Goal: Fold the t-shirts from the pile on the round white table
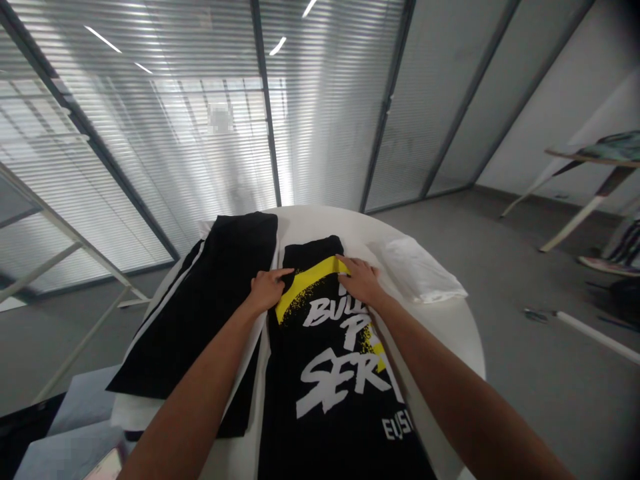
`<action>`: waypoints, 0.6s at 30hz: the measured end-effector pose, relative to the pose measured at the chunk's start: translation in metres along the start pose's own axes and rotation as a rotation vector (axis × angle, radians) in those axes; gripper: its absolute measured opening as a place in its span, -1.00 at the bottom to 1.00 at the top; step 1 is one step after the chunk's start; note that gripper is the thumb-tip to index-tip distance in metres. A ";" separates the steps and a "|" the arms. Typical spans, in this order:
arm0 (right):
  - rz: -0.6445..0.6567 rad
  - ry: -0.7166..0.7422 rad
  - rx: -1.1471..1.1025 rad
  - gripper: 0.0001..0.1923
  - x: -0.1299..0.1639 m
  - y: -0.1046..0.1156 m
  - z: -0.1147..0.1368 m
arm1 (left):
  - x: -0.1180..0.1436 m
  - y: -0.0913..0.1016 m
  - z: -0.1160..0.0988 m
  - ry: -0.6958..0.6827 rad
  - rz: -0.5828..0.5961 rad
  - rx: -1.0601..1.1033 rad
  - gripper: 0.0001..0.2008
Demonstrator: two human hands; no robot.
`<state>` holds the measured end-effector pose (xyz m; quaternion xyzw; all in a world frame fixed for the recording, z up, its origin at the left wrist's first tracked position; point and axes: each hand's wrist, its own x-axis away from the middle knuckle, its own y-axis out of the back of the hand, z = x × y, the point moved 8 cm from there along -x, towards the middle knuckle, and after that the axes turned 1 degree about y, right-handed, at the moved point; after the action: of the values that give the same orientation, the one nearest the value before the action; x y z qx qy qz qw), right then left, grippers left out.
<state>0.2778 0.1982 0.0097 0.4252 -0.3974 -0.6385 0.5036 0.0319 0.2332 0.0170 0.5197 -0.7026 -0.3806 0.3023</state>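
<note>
Black printed garment [330, 370] lies lengthwise on white table [310, 217], far end probably being flattened; right hand [361, 279] open on it, left hand [267, 291] at edge, cannot tell if gripping; likely spaced for room: one striped garment [225, 280] left, one white cloth [423, 270] right; two hands, one printed garment

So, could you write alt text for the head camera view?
A person's left hand and right hand touch a black printed garment on a white table. Black clothing with a white stripe lies to its left, white cloth to its right.
</note>
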 end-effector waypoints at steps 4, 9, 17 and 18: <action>-0.014 0.035 -0.051 -0.39 -0.002 0.001 0.000 | -0.004 0.001 0.002 0.010 0.002 0.077 -0.58; -0.053 0.050 -0.238 -0.43 -0.005 0.004 -0.004 | -0.006 -0.001 0.008 -0.017 -0.008 0.173 -0.63; -0.017 -0.045 -0.903 -0.47 -0.012 -0.002 -0.008 | -0.004 0.000 0.014 -0.014 -0.017 0.311 -0.58; -0.024 -0.051 -0.962 -0.46 -0.011 0.000 -0.007 | -0.004 0.001 0.014 -0.008 -0.024 0.280 -0.59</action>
<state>0.2859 0.2088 0.0086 0.1327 -0.0643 -0.7660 0.6257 0.0215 0.2401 0.0103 0.5637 -0.7439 -0.2843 0.2193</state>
